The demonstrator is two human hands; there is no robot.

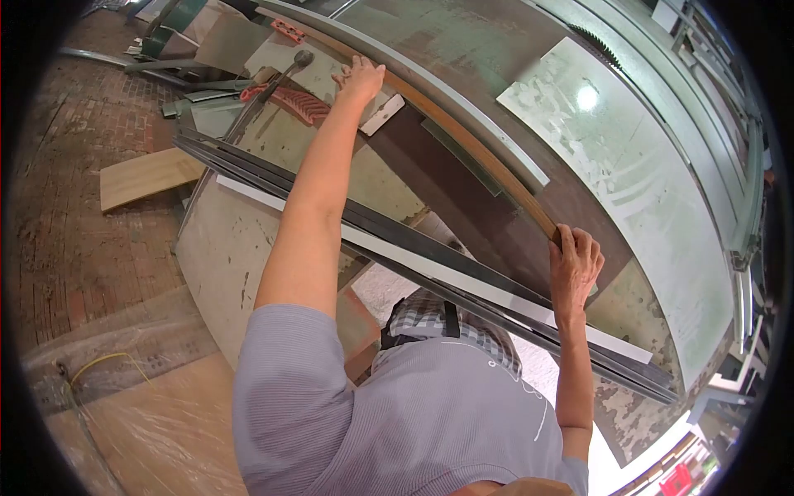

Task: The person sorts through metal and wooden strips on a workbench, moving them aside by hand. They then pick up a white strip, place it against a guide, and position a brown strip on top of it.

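Observation:
A long brown wood-coloured strip [463, 132] runs slantwise across the workbench. My left hand [361, 80] reaches far forward, its bent fingers closed over the strip near its upper left part. At the lower right end of the strip, my right hand [575, 260] has its fingers wrapped round it. Just beyond the strip, a pale metal bar [496, 136] lies roughly alongside. A small whitish block [382, 115] rests near my left wrist. Left of that wrist lie a ribbed red piece [299, 105] and a hammer-like tool [303, 59].
Long dark bars [397, 237] and a white strip [447, 274] cross the bench close to my body. A toothed circular blade [597, 46] shows at the far side, near a pale sheet [612, 140]. A wooden board [149, 179] sticks out at left above the brick floor [91, 248].

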